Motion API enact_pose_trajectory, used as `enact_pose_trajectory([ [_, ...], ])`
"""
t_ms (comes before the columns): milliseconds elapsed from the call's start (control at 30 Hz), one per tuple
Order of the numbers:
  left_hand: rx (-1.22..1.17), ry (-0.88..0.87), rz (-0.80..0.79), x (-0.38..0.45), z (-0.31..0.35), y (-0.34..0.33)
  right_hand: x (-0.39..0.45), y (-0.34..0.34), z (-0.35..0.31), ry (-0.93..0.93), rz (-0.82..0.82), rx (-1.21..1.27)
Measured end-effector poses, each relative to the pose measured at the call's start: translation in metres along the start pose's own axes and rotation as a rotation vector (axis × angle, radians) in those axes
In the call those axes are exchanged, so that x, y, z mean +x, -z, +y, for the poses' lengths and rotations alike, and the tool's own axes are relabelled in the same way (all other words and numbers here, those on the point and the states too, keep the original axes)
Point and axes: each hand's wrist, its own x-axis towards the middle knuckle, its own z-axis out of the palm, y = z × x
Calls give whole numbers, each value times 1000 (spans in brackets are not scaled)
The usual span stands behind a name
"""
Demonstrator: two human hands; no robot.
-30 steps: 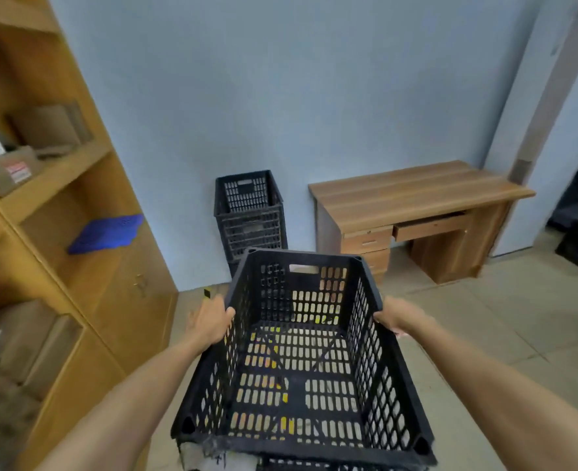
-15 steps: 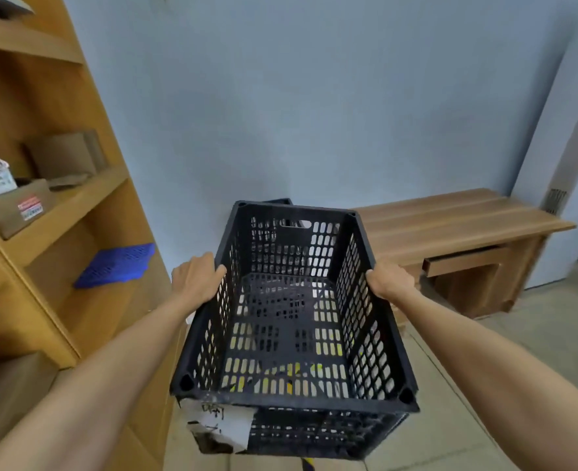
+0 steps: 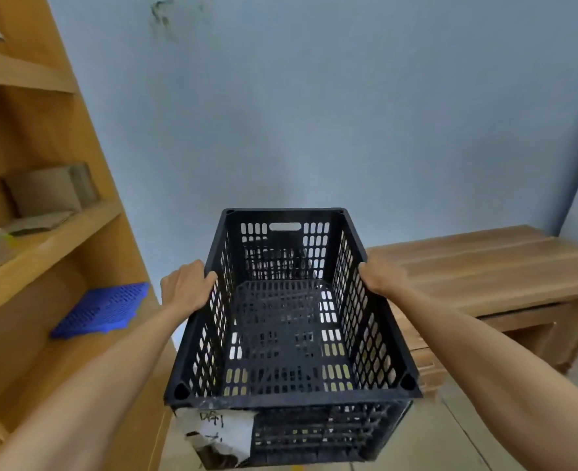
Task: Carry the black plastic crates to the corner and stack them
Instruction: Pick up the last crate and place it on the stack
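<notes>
I hold a black perforated plastic crate (image 3: 291, 338) out in front of me, open side up and empty. My left hand (image 3: 187, 287) grips its left rim and my right hand (image 3: 381, 277) grips its right rim. A torn white paper label (image 3: 219, 433) hangs on the crate's near wall. Dark lattice shows through the held crate's far wall and floor, but I cannot tell what it is. The stack in the corner is hidden behind the held crate.
A wooden shelf unit (image 3: 53, 232) stands close on the left, with a blue perforated panel (image 3: 102, 309) and cardboard boxes (image 3: 51, 192) on its shelves. A wooden desk (image 3: 491, 266) is on the right against the pale blue wall (image 3: 314, 113). Tiled floor shows at the bottom right.
I have walked toward the wall and raised the crate. The stack in the corner, plainly visible a second ago, is now covered by the held crate. The desk and shelves look nearer.
</notes>
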Motion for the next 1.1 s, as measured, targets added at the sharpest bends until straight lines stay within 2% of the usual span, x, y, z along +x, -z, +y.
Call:
enact_pose_trajectory([
  [300, 6, 18, -24, 117, 4, -45, 130, -32, -30, 0, -21, 74],
  [667, -21, 17, -110, 288, -39, -130, 284, -107, -112, -57, -19, 97],
  [1100, -39, 49, -172, 422, -41, -201, 423, -152, -148, -83, -31, 124],
])
